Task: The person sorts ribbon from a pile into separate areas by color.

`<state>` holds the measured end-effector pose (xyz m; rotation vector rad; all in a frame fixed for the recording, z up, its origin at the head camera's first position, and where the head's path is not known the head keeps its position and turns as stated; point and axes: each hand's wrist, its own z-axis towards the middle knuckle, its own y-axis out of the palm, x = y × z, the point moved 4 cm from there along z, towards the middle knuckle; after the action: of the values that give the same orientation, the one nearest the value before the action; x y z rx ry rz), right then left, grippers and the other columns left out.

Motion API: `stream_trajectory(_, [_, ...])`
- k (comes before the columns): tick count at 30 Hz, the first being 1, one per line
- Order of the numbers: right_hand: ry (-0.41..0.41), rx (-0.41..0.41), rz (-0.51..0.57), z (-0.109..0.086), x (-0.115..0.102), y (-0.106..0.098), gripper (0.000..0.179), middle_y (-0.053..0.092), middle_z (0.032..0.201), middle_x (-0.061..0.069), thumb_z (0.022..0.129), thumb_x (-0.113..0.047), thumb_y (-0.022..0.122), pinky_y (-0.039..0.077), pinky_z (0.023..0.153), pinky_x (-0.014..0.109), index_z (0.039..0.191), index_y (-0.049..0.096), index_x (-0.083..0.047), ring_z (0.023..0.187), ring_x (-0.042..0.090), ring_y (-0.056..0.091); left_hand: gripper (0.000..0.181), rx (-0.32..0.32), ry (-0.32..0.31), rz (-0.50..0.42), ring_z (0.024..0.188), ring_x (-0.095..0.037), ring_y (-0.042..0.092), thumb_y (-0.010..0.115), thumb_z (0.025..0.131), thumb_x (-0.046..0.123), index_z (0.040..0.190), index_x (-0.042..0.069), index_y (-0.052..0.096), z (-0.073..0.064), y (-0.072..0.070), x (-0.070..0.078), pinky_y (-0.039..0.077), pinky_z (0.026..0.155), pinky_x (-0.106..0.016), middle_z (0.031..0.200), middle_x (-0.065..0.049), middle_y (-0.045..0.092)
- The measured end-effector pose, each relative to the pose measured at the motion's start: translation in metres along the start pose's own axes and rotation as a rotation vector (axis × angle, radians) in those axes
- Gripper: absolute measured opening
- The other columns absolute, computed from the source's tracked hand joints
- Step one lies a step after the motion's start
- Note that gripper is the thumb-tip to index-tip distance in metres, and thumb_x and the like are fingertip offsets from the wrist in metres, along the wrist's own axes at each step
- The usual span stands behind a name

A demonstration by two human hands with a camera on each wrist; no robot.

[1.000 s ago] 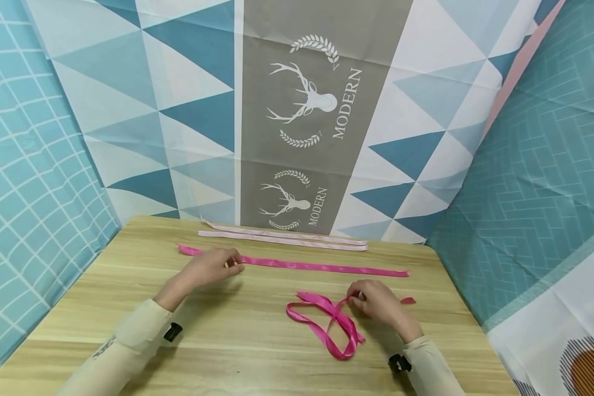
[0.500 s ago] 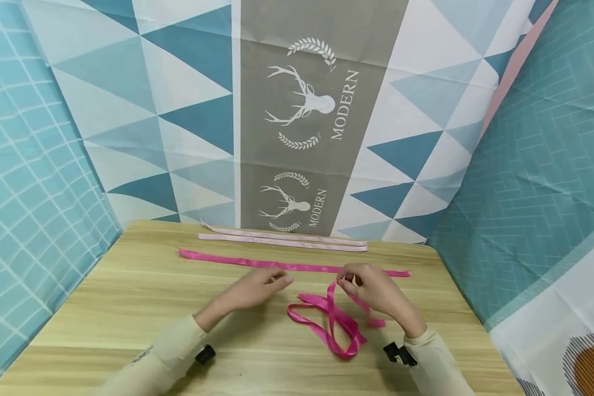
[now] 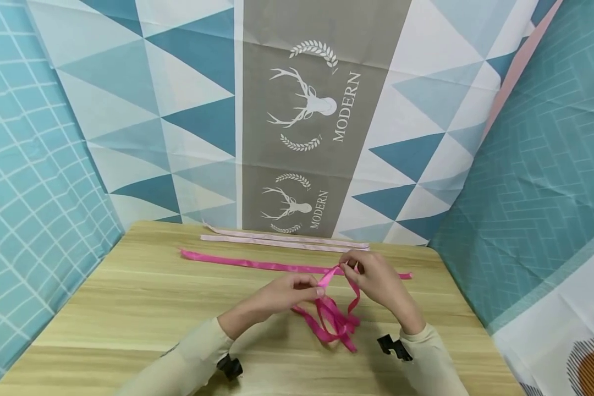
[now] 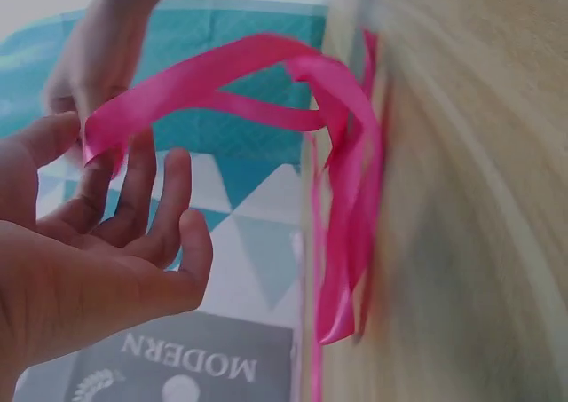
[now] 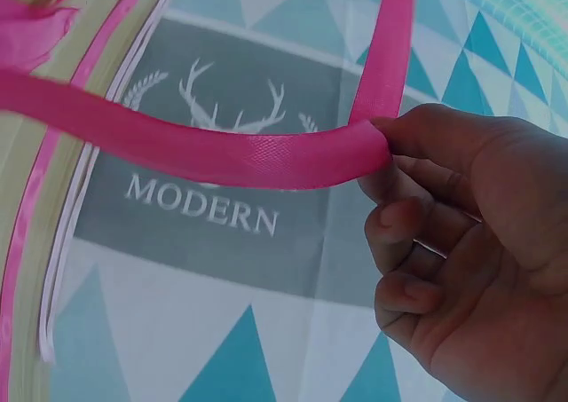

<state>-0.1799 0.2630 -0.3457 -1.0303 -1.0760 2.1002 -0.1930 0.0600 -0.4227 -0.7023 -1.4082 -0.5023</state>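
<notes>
My right hand (image 3: 376, 278) pinches a bright pink satin ribbon (image 5: 257, 158) between thumb and forefinger, above the table's right half. Two strands run from this pinch, one of them toward my left hand (image 3: 289, 291). The left fingers (image 4: 164, 216) are loosely bent and parted around the ribbon's near end, with no clear grip in the left wrist view. Below both hands, the rest of the pink ribbon (image 4: 346, 216) hangs and gathers in loose loops on the table. Behind them another pink ribbon (image 3: 242, 262) lies stretched straight across, partly hidden by the right hand.
Two pale pink ribbon strips (image 3: 277, 241) lie side by side along the back edge of the wooden table (image 3: 128, 308). A patterned cloth with deer heads (image 3: 297, 104) hangs behind it. Blue-green cloths (image 3: 539, 165) hang at the sides.
My left hand has moved right, from the straight pink ribbon to the looped one. The right hand has moved up and slightly left, raising part of the looped ribbon.
</notes>
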Motion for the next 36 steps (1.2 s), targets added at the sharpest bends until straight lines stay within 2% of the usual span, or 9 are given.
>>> stream_trajectory(5, [0.017,-0.009,0.011,-0.005,0.010,-0.004,0.007,0.058,0.074,-0.016,0.093,-0.008,0.076,0.039,0.052,0.028,0.094,0.075,-0.016,0.056,0.013,0.046,0.027,0.045,-0.027,0.047,0.091,-0.029,0.067,0.076,0.094,0.033,0.103,0.008,0.071,-0.019,-0.013,0.005,0.052,0.079,-0.038,0.093,-0.012,0.070])
stream_trajectory(9, [0.019,-0.021,0.016,-0.008,0.013,-0.008,0.006,0.058,0.075,-0.015,0.092,-0.007,0.077,0.040,0.053,0.028,0.095,0.075,-0.013,0.057,0.012,0.045,0.025,0.132,-0.001,0.186,0.074,-0.021,0.061,0.080,0.090,0.028,0.105,0.011,0.068,-0.036,-0.027,0.010,0.046,0.066,-0.029,0.082,-0.005,0.065])
stream_trajectory(15, [0.036,-0.047,0.034,-0.009,0.017,-0.015,0.009,0.062,0.077,-0.011,0.092,-0.006,0.076,0.040,0.053,0.028,0.096,0.075,-0.014,0.058,0.012,0.046,0.025,0.273,0.054,0.369,0.066,-0.014,0.049,0.077,0.090,0.013,0.112,0.010,0.066,-0.060,-0.055,0.023,0.042,0.056,-0.026,0.077,-0.001,0.057])
stream_trajectory(18, [0.042,-0.064,0.050,-0.010,0.020,-0.018,0.010,0.063,0.078,-0.011,0.093,-0.006,0.076,0.041,0.054,0.028,0.096,0.075,-0.015,0.060,0.012,0.048,0.023,0.331,0.049,0.376,0.065,-0.016,0.050,0.071,0.093,0.009,0.116,0.009,0.064,-0.072,-0.071,0.029,0.042,0.053,-0.026,0.076,-0.003,0.056])
stream_trajectory(21, [0.041,-0.079,0.067,-0.011,0.023,-0.021,0.011,0.063,0.079,-0.013,0.093,-0.005,0.075,0.042,0.055,0.028,0.096,0.075,-0.015,0.062,0.011,0.049,0.021,0.370,0.030,0.366,0.061,-0.017,0.049,0.066,0.100,0.015,0.120,0.010,0.063,-0.084,-0.088,0.035,0.041,0.050,-0.027,0.075,-0.005,0.058])
stream_trajectory(23, [0.049,-0.088,0.077,-0.013,0.025,-0.024,0.012,0.062,0.079,-0.014,0.093,-0.004,0.075,0.043,0.056,0.028,0.097,0.075,-0.015,0.063,0.011,0.049,0.020,0.376,0.029,0.367,0.058,-0.018,0.046,0.062,0.103,0.020,0.121,0.011,0.062,-0.091,-0.099,0.039,0.039,0.048,-0.028,0.074,-0.007,0.059])
stream_trajectory(25, [0.058,-0.096,0.090,-0.014,0.028,-0.026,0.012,0.062,0.079,-0.014,0.094,-0.004,0.074,0.044,0.057,0.029,0.099,0.075,-0.015,0.064,0.011,0.050,0.020,0.359,0.045,0.371,0.058,-0.020,0.048,0.058,0.106,0.025,0.121,0.012,0.061,-0.097,-0.109,0.043,0.044,0.049,-0.029,0.074,-0.009,0.059])
stream_trajectory(30, [0.084,-0.113,0.112,-0.015,0.034,-0.029,0.009,0.062,0.078,-0.012,0.095,-0.006,0.072,0.047,0.059,0.029,0.100,0.075,-0.013,0.067,0.012,0.053,0.020,0.300,0.119,0.393,0.066,-0.027,0.060,0.051,0.109,0.029,0.111,0.013,0.063,-0.109,-0.133,0.050,0.053,0.058,-0.036,0.079,-0.010,0.060])
stream_trajectory(36, [0.109,-0.129,0.123,-0.015,0.041,-0.027,0.007,0.064,0.081,-0.010,0.095,-0.007,0.073,0.049,0.062,0.030,0.101,0.075,-0.010,0.070,0.013,0.056,0.025,0.250,0.157,0.479,0.076,-0.022,0.059,0.047,0.111,0.025,0.103,0.018,0.070,-0.119,-0.157,0.052,0.048,0.066,-0.033,0.078,-0.004,0.064])
